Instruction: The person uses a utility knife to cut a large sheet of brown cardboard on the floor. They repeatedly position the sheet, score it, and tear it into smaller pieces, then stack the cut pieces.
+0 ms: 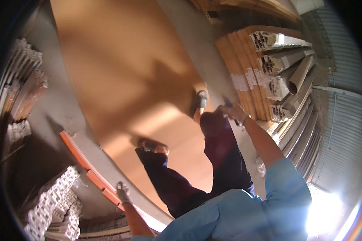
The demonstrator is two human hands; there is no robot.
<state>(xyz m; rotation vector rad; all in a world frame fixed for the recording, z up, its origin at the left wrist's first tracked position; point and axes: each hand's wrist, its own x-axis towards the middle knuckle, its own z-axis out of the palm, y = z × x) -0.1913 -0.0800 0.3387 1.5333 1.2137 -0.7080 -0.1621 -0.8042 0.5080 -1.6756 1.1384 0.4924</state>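
Observation:
My left hand [123,190], in a pale glove, hangs low beside a long orange-red strip [78,152]. Its fingers are loosely bent and a little apart, and I see nothing in them. My right hand [236,114], also gloved, is out beside my right thigh. Its fingers are closed around a small dark blue object [227,103], smeared by motion, whose kind I cannot make out. Under my feet a broad brown sheet [120,52], like cardboard or kraft paper, lies over the grey floor.
On the right are stacked long brown cartons [239,68], bundles of wrapped profiles [275,64] and a round tube [299,76]. White wrapped profiles [48,201] lie in stacks at the lower left, more [22,60] farther up. A corrugated metal wall [342,120] stands at the far right.

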